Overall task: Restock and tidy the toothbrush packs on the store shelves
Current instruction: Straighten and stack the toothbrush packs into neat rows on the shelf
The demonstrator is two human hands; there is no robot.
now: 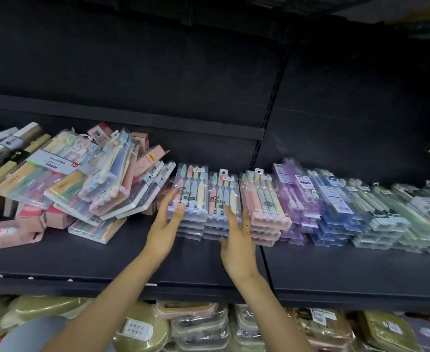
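Note:
Two stacks of clear toothbrush packs with pastel brushes, the left stack and the right stack, lie side by side on the black shelf. My left hand reaches to the left stack's near left corner, fingers straight and spread, fingertips touching the top pack. My right hand is at the right stack's front edge, fingers extended against it, a ring on one finger. Neither hand grips a pack.
A jumbled heap of mixed toothbrush packs lies to the left. Neat rows of pink, purple, blue and green packs run to the right. A lower shelf holds wrapped olive and pink cases. Bare shelf lies before the stacks.

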